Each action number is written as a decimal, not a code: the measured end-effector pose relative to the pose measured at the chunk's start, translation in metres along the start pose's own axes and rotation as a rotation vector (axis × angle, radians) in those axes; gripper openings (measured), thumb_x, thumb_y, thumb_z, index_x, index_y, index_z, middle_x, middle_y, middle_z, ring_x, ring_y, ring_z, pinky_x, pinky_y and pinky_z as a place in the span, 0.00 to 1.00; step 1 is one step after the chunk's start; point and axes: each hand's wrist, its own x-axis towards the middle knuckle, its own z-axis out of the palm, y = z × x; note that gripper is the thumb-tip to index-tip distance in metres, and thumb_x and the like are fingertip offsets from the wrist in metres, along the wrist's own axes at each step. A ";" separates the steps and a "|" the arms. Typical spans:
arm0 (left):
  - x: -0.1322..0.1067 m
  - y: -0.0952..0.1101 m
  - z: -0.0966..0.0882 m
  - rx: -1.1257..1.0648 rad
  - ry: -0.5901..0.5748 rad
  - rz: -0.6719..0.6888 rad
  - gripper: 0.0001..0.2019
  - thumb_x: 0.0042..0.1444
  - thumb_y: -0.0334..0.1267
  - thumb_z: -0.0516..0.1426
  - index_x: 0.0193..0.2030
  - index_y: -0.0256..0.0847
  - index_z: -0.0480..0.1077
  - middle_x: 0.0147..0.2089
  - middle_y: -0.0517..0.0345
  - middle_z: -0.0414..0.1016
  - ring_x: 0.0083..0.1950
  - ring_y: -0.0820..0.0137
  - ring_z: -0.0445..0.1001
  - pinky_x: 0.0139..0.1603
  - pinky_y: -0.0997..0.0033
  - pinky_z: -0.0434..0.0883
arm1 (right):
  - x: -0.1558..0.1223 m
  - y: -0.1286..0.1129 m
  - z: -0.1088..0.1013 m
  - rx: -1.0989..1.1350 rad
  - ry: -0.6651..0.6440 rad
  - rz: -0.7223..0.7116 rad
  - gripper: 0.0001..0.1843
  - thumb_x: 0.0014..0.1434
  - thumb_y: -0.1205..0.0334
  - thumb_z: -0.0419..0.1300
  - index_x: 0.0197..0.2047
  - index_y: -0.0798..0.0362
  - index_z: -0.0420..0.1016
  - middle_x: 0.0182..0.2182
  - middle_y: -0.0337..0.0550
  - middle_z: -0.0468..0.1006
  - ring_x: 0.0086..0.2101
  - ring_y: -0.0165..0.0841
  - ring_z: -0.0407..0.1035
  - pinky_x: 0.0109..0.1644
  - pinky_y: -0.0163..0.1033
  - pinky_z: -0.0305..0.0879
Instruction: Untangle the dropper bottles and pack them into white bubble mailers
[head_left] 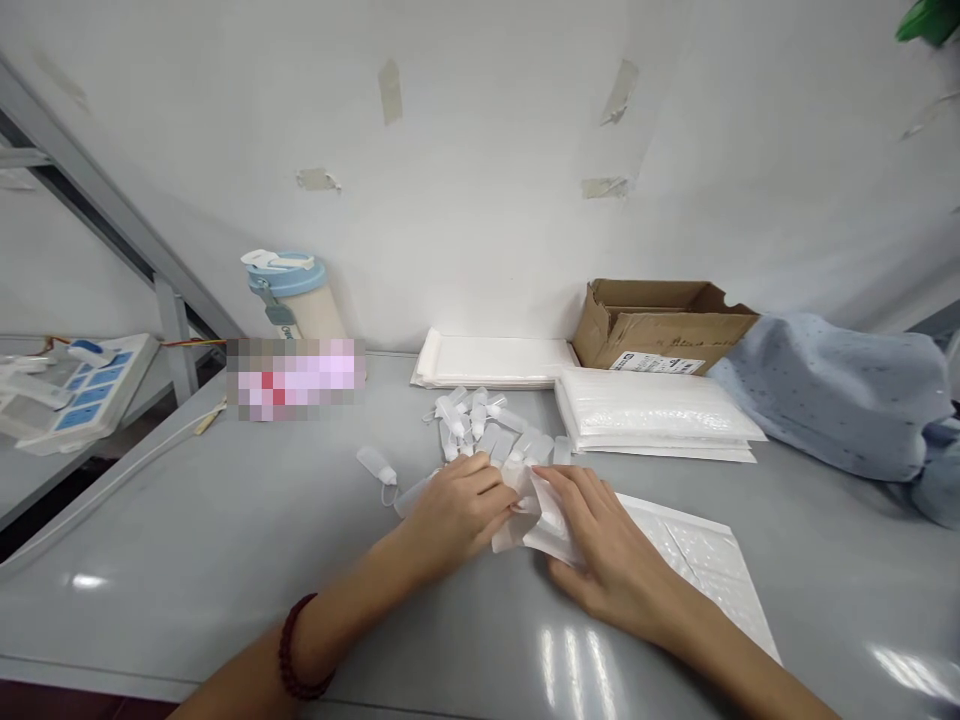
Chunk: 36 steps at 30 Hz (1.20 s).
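Note:
My left hand (457, 510) is curled, its fingers pinched on the open end of a white bubble mailer (697, 565) and perhaps on a small bottle there; what is inside the pinch is hidden. My right hand (600, 545) lies on the mailer's mouth, fingers closed on its flap. The mailer rests flat on the grey table (225, 560), stretching to the right. Just beyond my hands lies a heap of several small clear plastic bottles (487, 425) with white caps. One bottle (377, 466) lies apart to the left.
Two stacks of white mailers (652, 410) (495, 362) sit behind the bottles. An open cardboard box (660, 325) stands against the wall, blue cloth (832, 390) at right, a blue-lidded tumbler (292, 295) at left. A white device with blue buttons (82, 390) lies on a side table.

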 end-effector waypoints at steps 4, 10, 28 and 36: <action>0.001 0.013 0.004 0.025 0.060 0.057 0.19 0.65 0.32 0.44 0.23 0.38 0.64 0.20 0.61 0.66 0.23 0.73 0.61 0.23 0.71 0.58 | -0.002 -0.003 0.002 0.023 0.005 -0.041 0.39 0.45 0.74 0.52 0.61 0.56 0.49 0.51 0.53 0.60 0.50 0.45 0.56 0.53 0.54 0.59; 0.002 0.016 0.006 0.029 0.086 0.071 0.18 0.64 0.34 0.44 0.23 0.38 0.65 0.20 0.62 0.67 0.21 0.74 0.63 0.23 0.71 0.58 | -0.003 -0.003 0.003 0.038 0.044 -0.085 0.38 0.46 0.74 0.52 0.61 0.55 0.49 0.51 0.53 0.61 0.50 0.44 0.58 0.52 0.52 0.62; 0.003 0.012 -0.027 -0.612 -0.327 -0.679 0.19 0.53 0.38 0.51 0.16 0.39 0.48 0.16 0.67 0.46 0.19 0.79 0.47 0.18 0.75 0.46 | -0.006 -0.008 -0.012 -0.125 0.144 -0.250 0.29 0.56 0.62 0.57 0.59 0.60 0.54 0.54 0.62 0.61 0.53 0.48 0.58 0.51 0.52 0.64; -0.005 0.004 -0.029 -0.573 -0.492 -0.776 0.16 0.52 0.38 0.47 0.15 0.40 0.54 0.14 0.62 0.64 0.11 0.76 0.59 0.13 0.76 0.54 | -0.004 -0.015 -0.004 -0.174 0.121 -0.329 0.09 0.63 0.65 0.52 0.44 0.55 0.71 0.41 0.53 0.73 0.40 0.40 0.68 0.41 0.46 0.67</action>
